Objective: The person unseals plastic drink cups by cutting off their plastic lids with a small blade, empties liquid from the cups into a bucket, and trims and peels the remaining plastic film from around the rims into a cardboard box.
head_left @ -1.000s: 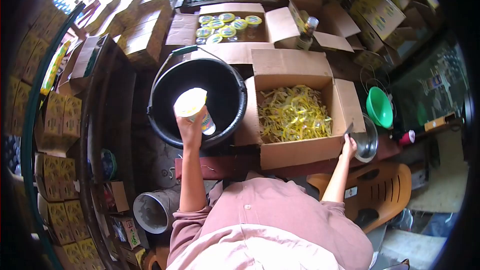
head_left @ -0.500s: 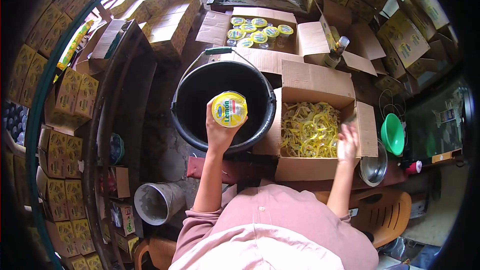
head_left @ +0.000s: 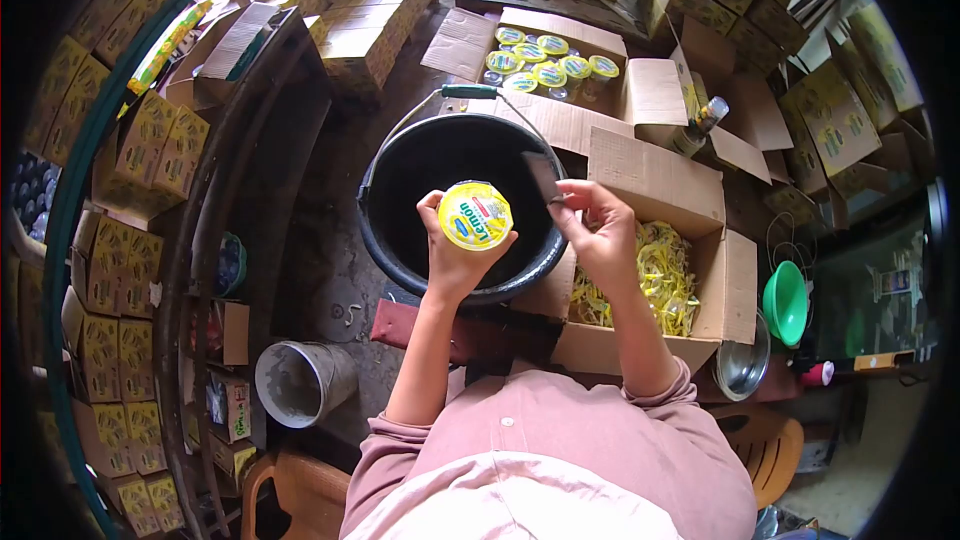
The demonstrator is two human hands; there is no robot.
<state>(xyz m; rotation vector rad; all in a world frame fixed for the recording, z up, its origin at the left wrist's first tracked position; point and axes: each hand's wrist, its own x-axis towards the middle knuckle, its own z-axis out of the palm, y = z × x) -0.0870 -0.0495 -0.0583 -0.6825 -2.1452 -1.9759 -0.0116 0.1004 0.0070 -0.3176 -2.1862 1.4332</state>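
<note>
Over a black bucket (head_left: 385,230), my left hand (head_left: 455,258) is wrapped round a cup with a yellow lid (head_left: 475,216) marked "Lemon", its lid turned up toward me. My right hand (head_left: 600,230) pinches a flat blade (head_left: 541,177), held at the bucket's right side, a short way right of the cup and apart from it. Below my right forearm stands an open carton (head_left: 740,285) of yellow strips (head_left: 665,275), which the arm partly covers.
Behind the bucket is an open carton (head_left: 655,90) of yellow-lidded cups (head_left: 550,75). A glass bottle (head_left: 705,120) stands right of it. A green bowl (head_left: 785,305) and a metal bowl (head_left: 745,365) sit at the right. A grey pail (head_left: 305,383) is lower left.
My right hand has swung left with the blade, from the strip carton's right side to the bucket's edge. The cup's lid has turned in my left hand. The view has shifted.
</note>
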